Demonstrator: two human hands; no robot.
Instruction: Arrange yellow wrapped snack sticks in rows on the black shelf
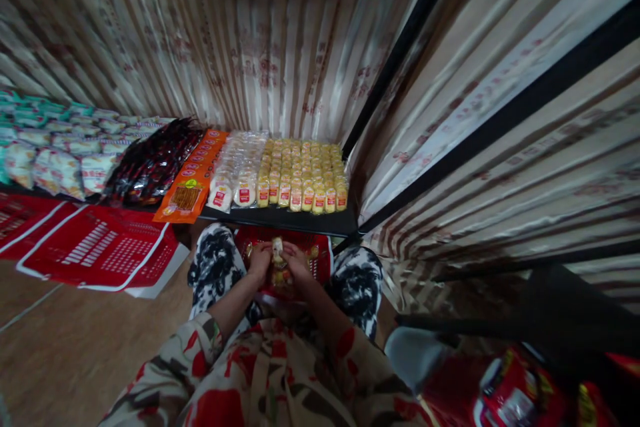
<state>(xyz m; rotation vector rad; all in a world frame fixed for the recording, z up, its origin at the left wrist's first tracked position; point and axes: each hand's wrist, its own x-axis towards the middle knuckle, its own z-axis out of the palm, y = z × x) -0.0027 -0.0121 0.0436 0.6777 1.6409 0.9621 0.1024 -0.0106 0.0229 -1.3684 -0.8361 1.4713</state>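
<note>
Between my knees, my left hand point(260, 261) and my right hand point(296, 261) close from either side around a small wrapped snack pack point(277, 251), pale yellow with a lighter end. Fine detail on its wrapper is too blurred to read. Just below my hands sits a red basket or bag point(325, 255) with more yellowish wrapped packs point(281, 280) in it. In front, neat rows of yellow wrapped snack packs point(307, 177) with red labels stand on a black shelf point(320, 221).
Left along the shelf are white round packs point(245, 180), an orange packet point(187, 183), dark packets point(153, 160) and white-and-green bags point(60, 147). Red bags point(105, 247) lie below. Black frame bars point(400, 57) cross a pleated curtain point(260, 33). Red packages point(520, 387) are at right.
</note>
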